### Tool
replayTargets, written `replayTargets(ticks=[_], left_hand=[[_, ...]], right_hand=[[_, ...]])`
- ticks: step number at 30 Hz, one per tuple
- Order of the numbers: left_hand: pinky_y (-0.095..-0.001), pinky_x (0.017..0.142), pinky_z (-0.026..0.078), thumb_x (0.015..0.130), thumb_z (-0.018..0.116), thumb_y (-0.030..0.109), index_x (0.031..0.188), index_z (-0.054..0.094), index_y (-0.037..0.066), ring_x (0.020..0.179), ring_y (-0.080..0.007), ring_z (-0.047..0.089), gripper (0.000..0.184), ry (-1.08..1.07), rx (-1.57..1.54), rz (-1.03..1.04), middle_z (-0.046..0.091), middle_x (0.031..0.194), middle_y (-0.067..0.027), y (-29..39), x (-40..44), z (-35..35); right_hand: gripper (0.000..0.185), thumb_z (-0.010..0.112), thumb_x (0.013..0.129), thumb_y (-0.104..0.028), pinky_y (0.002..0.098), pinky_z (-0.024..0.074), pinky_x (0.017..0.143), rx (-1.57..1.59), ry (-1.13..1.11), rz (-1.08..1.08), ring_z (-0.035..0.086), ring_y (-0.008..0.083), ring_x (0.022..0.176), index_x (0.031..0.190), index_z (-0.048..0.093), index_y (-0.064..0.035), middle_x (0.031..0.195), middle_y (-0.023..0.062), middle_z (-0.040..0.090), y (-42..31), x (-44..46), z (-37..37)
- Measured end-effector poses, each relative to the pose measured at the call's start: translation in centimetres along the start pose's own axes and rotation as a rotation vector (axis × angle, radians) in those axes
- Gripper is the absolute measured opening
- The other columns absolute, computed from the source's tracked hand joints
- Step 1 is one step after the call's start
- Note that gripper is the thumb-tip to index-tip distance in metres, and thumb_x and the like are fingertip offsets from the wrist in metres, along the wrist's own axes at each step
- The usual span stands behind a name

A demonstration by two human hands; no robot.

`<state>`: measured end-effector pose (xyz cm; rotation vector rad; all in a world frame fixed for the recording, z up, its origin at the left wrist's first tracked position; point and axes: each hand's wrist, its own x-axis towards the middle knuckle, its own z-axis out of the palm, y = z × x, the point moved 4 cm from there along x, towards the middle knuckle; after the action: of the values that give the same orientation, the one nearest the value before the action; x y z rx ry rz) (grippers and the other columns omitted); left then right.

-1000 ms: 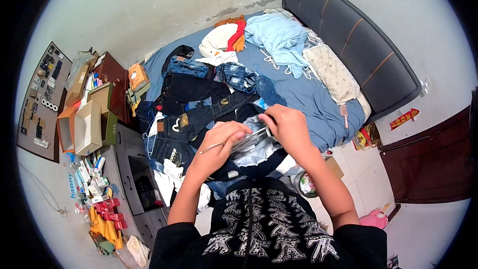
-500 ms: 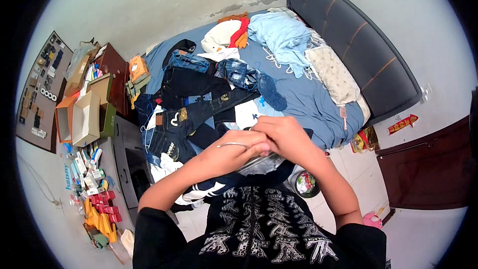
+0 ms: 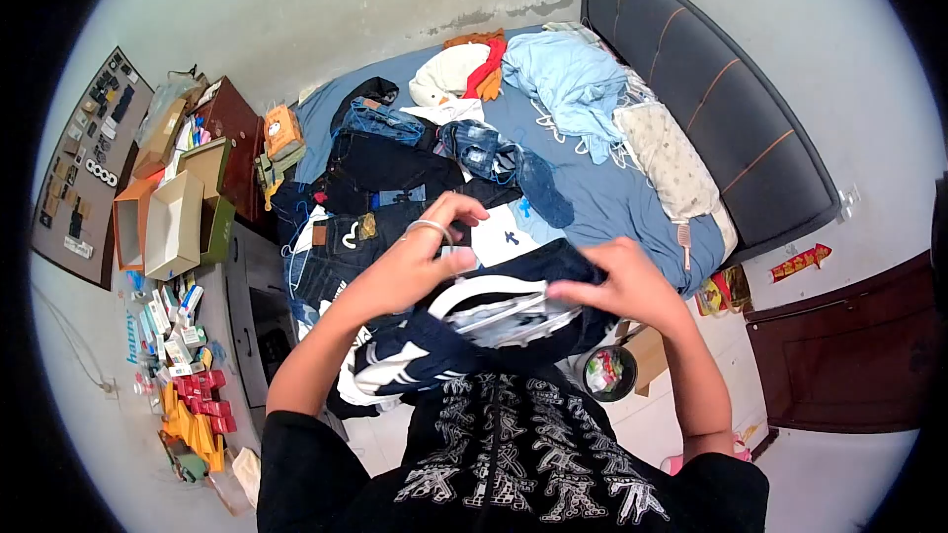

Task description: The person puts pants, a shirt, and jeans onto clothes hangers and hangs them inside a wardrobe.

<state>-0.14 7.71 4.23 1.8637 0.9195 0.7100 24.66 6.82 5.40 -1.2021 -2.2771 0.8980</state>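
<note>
Close to my body, a dark navy garment (image 3: pixel 568 262) is bunched up, with white stripes on its left part. A curved white piece like a hanger (image 3: pixel 486 285) shows in its opening, above crumpled pale cloth (image 3: pixel 509 324). Over the garment's upper left side is my left hand (image 3: pixel 427 252), its thumb and fingers apart and nothing between them; a bracelet circles the wrist. My right hand (image 3: pixel 627 281) grips the garment's right side, with the thumb at the right end of the white piece.
Jeans (image 3: pixel 395 163), a white cloth with a dark cross (image 3: pixel 501 239), a plush toy (image 3: pixel 444 74) and a pale blue cloth (image 3: pixel 563 74) lie on the bed. Open boxes (image 3: pixel 173 225) stand at left. A round bin (image 3: pixel 609 373) is on the floor at right.
My hands were together over the garment and have moved apart. My left hand has opened and moved up and left. The white curved piece and the garment's opening now show.
</note>
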Motion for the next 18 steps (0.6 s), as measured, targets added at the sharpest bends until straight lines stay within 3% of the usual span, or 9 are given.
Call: replayTargets(ticks=[1, 3, 5, 7, 8, 13, 15, 17, 18], left_hand=[[-0.0393, 0.103, 0.038, 0.082, 0.065, 0.058, 0.139, 0.038, 0.002, 0.127, -0.0267, 0.046, 0.083, -0.076, 0.108, -0.088, 0.047, 0.135, -0.015, -0.9, -1.9, 0.1], [-0.0397, 0.099, 0.04, 0.082, 0.071, 0.047, 0.139, 0.04, 0.007, 0.12, -0.0318, 0.053, 0.076, -0.048, 0.139, -0.11, 0.056, 0.122, -0.0202, -1.6, -3.0, 0.4], [-0.0396, 0.084, 0.048, 0.085, 0.069, 0.043, 0.133, 0.047, 0.004, 0.093, -0.0371, 0.065, 0.067, -0.052, 0.268, -0.371, 0.066, 0.095, -0.0242, -1.5, -4.7, 0.2], [-0.0414, 0.077, 0.049, 0.089, 0.064, 0.036, 0.126, 0.055, 0.001, 0.081, -0.0402, 0.063, 0.052, 0.162, 0.472, -0.268, 0.064, 0.083, -0.0229, -1.6, -6.1, 0.2], [-0.0432, 0.072, 0.048, 0.091, 0.061, 0.028, 0.112, 0.06, -0.002, 0.076, -0.042, 0.058, 0.037, 0.297, 0.462, -0.058, 0.061, 0.081, -0.021, -1.2, -6.3, 0.0], [-0.0394, 0.065, 0.047, 0.093, 0.059, 0.023, 0.093, 0.06, -0.006, 0.072, -0.0384, 0.059, 0.029, 0.424, 0.751, 0.131, 0.06, 0.082, -0.0181, -2.6, -8.8, -1.7], [-0.0381, 0.065, 0.047, 0.098, 0.052, 0.026, 0.094, 0.062, -0.006, 0.071, -0.0344, 0.06, 0.033, 0.842, 0.639, 0.041, 0.063, 0.086, -0.02, -3.6, -11.0, -2.4], [-0.0327, 0.068, 0.046, 0.103, 0.045, 0.032, 0.1, 0.062, -0.008, 0.073, -0.0252, 0.062, 0.044, 1.002, 1.005, -0.008, 0.067, 0.086, -0.0165, -7.0, -13.1, -2.7], [-0.0308, 0.067, 0.043, 0.103, 0.042, 0.036, 0.097, 0.061, -0.006, 0.071, -0.0187, 0.056, 0.046, 1.04, 0.61, -0.036, 0.062, 0.081, -0.01, -5.6, -12.2, -3.2]], right_hand=[[0.04, 0.073, 0.082, -0.04, 0.037, 0.0442, 0.054, -0.024, 0.124, 0.113, 0.057, 0.0316, 0.052, 0.085, 0.069, 0.0004, 0.06, 0.0179, 0.058, 0.7, -0.2, -1.0], [0.035, 0.072, 0.084, -0.034, 0.0336, 0.0424, 0.051, 0.053, 0.19, 0.124, 0.054, 0.0259, 0.047, 0.085, 0.069, 0.0016, 0.058, 0.0161, 0.057, 1.5, -0.5, -1.6], [0.032, 0.071, 0.086, -0.03, 0.0313, 0.0406, 0.05, 0.161, 0.289, 0.177, 0.048, 0.0186, 0.047, 0.085, 0.068, 0.0023, 0.057, 0.0144, 0.054, 2.1, -0.9, -2.3], [0.027, 0.069, 0.088, -0.024, 0.0303, 0.0396, 0.05, 0.136, 0.278, 0.144, 0.043, 0.0148, 0.048, 0.087, 0.067, 0.0026, 0.057, 0.0137, 0.053, 2.6, -1.6, -2.7], [0.026, 0.068, 0.088, -0.023, 0.0301, 0.0394, 0.051, 0.147, 0.284, 0.109, 0.042, 0.0144, 0.049, 0.088, 0.066, 0.0026, 0.057, 0.0135, 0.052, 2.2, -2.1, -3.4], [0.027, 0.066, 0.09, -0.022, 0.03, 0.0407, 0.053, 0.157, 0.28, 0.078, 0.045, 0.0137, 0.052, 0.086, 0.063, 0.0042, 0.057, 0.0122, 0.05, 1.7, -1.8, -4.6], [0.028, 0.065, 0.091, -0.023, 0.0305, 0.0418, 0.056, 0.174, 0.267, 0.073, 0.047, 0.0143, 0.055, 0.089, 0.063, 0.004, 0.061, 0.012, 0.053, 1.8, -2.0, -4.8], [0.029, 0.064, 0.092, -0.025, 0.031, 0.043, 0.058, 0.189, 0.243, 0.069, 0.049, 0.015, 0.059, 0.092, 0.062, 0.0038, 0.066, 0.0118, 0.056, 2.3, -2.0, -4.4], [0.031, 0.063, 0.092, -0.027, 0.0312, 0.0439, 0.062, 0.267, 0.216, 0.005, 0.051, 0.0155, 0.063, 0.098, 0.061, 0.0033, 0.072, 0.0113, 0.058, 2.9, -1.9, -3.7]])
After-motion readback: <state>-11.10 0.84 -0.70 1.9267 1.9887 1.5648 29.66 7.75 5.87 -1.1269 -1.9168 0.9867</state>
